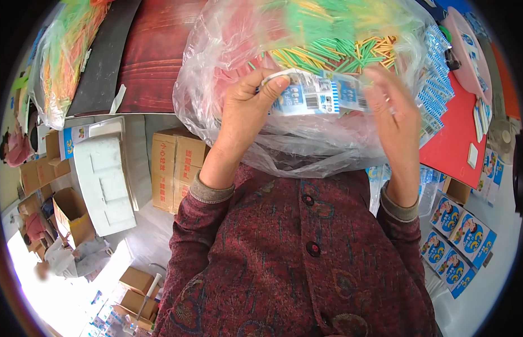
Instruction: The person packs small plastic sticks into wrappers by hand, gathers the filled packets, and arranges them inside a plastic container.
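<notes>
My left hand [244, 106] is closed, thumb against fingers, on the left end of a blue-and-white printed packet [312, 95] with barcodes. The packet is stretched out sideways above a large clear plastic bag [211, 62]. My right hand [392, 104] is at the packet's right end, its fingers smeared by motion, so their grip does not show. Behind the packet, many thin green and yellow sticks [340, 51] lie in the open bag, with pinkish ones showing through the plastic.
Strips of blue-and-white packets [433, 92] lie right of the bag on a red tabletop [461, 137], near a pink basin [466, 53]. At left hangs another bag of coloured sticks [67, 62]. Cardboard boxes [174, 168] and a white foam box [104, 185] stand below.
</notes>
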`<act>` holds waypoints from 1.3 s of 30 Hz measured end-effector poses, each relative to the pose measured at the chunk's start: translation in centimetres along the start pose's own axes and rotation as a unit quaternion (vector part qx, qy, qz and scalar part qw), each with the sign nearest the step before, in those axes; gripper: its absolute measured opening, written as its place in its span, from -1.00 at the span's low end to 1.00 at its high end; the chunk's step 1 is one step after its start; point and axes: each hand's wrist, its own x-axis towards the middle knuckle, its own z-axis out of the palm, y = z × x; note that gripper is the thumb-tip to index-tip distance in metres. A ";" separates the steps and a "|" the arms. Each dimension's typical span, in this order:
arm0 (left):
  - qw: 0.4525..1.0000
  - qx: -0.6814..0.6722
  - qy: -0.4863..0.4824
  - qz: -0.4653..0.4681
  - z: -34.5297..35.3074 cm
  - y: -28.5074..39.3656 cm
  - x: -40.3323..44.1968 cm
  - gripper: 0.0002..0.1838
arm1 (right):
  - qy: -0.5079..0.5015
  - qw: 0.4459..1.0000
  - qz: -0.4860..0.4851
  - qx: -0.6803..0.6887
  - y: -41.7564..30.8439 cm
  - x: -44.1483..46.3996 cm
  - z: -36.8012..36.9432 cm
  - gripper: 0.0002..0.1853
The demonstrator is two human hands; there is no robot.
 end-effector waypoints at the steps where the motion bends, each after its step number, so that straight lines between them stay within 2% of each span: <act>1: 1.000 0.012 -0.016 0.003 0.1 0.2 -0.2 -0.84 | -0.085 0.986 0.068 0.124 -0.8 0.0 0.4 -0.68; 2: 1.000 0.013 -0.016 0.004 0.2 0.3 -0.4 -0.84 | -0.168 0.946 0.133 0.244 -1.4 0.1 0.7 -0.69; 3: 0.999 0.014 -0.037 0.020 0.3 0.4 -0.5 -0.85 | -0.168 0.946 0.132 0.244 -1.8 0.1 1.2 -0.69; 5: 0.998 0.016 -0.057 0.036 0.5 0.5 -0.9 -0.85 | -0.288 0.822 0.273 0.408 -2.0 -0.1 2.5 -0.67; 6: 0.996 0.031 -0.067 0.043 0.6 0.7 -1.1 -0.86 | -0.289 0.822 0.272 0.408 -1.9 -0.4 2.9 -0.67; 8: 0.995 0.045 -0.076 0.051 0.6 0.8 -1.6 -0.87 | -0.215 0.760 0.255 0.558 -1.9 -0.9 3.6 -0.69; 11: 0.993 0.072 -0.079 0.050 0.5 0.6 -2.0 -0.88 | -0.229 0.734 0.299 0.565 -2.2 -1.3 3.2 -0.72; 15: 0.984 0.137 -0.076 0.086 0.7 0.7 -2.2 -0.89 | -0.234 0.753 0.283 0.546 -0.9 -2.2 3.8 -0.72; 17: 0.980 0.158 -0.077 0.096 0.7 0.7 -2.2 -0.89 | -0.222 0.796 0.288 0.484 -0.8 -2.3 4.0 -0.72; 18: 0.981 0.160 -0.063 0.093 0.7 0.8 -2.3 -0.88 | -0.223 0.796 0.288 0.484 -1.1 -2.1 4.0 -0.72; 20: 0.982 0.161 -0.049 0.089 0.6 0.7 -2.2 -0.86 | -0.156 0.782 0.261 0.545 -2.3 -1.7 4.3 -0.76; 23: 0.989 0.121 -0.051 0.063 0.2 0.3 -2.1 -0.84 | -0.111 0.758 0.281 0.577 -3.0 -1.2 4.7 -0.83; 27: 0.991 0.119 -0.051 0.036 0.0 0.2 -2.0 -0.82 | -0.135 0.776 0.316 0.529 -2.5 -1.4 4.7 -0.87; 29: 0.989 0.134 -0.056 0.014 0.1 0.2 -1.9 -0.83 | -0.090 0.850 0.282 0.435 -2.8 -1.3 4.9 -0.89; 30: 0.999 0.034 -0.040 0.008 0.5 0.5 -1.8 -0.84 | -0.090 0.850 0.283 0.435 -2.5 -1.4 5.0 -0.89; 31: 0.997 -0.067 -0.024 0.002 0.8 0.8 -1.6 -0.86 | -0.083 0.897 0.226 0.372 -1.8 -1.3 5.2 -0.84; 32: 0.997 -0.068 -0.025 0.002 0.8 1.2 -1.6 -0.86 | -0.076 0.935 0.166 0.305 -1.5 -1.3 5.4 -0.79; 33: 0.996 -0.037 -0.078 0.000 0.7 1.7 -1.5 -0.88 | -0.076 0.935 0.167 0.305 -1.6 -1.3 5.3 -0.79; 34: 0.991 -0.005 -0.131 -0.001 0.5 2.0 -1.4 -0.89 | -0.075 0.944 0.126 0.294 -1.9 -1.1 5.3 -0.75; 35: 0.992 -0.006 -0.129 -0.001 0.2 2.2 -1.3 -0.89 | -0.074 0.953 0.085 0.283 -2.1 -0.8 5.2 -0.72; 36: 0.989 0.033 -0.145 -0.009 -0.2 2.3 -1.0 -0.92 | -0.074 0.952 0.085 0.283 -2.1 -0.6 5.1 -0.72; 38: 0.984 0.070 -0.163 -0.018 -0.6 2.1 -0.7 -0.92 | -0.103 0.973 0.054 0.199 -2.0 0.1 4.9 -0.74; 39: 0.984 0.089 -0.152 0.042 -0.8 1.7 -0.6 -0.94 | -0.104 0.973 0.055 0.198 -2.0 0.6 4.8 -0.74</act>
